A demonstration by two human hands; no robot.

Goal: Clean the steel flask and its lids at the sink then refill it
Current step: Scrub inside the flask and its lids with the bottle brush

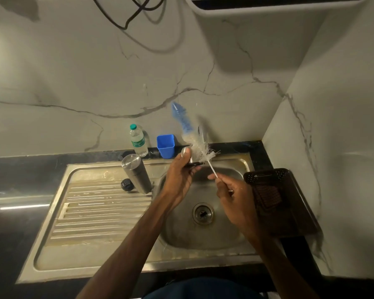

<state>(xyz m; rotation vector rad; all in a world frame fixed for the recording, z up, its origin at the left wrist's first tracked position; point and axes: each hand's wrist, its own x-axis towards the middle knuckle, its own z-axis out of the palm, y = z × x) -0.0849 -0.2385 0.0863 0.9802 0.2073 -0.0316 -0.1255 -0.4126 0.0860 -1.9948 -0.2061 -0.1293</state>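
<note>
Steel lid point(187, 155), partly hidden, sits pinched in the left hand point(179, 180); right hand point(231, 197) pinches a blurred bottle brush point(194, 139) slanting toward upper left.

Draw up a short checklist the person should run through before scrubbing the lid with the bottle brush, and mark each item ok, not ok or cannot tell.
1. Steel lid gripped firmly in the left hand: ok.
2. Bottle brush held by its white handle in the right hand: ok.
3. Work held over the sink basin, so drips fall inside: ok.
4. Water running from the tap: cannot tell; the brush is blurred in front of it.
5. Steel flask parked safely on the drainboard, with the black cap beside it: ok.
6. Soap on the bristles: cannot tell.
</note>
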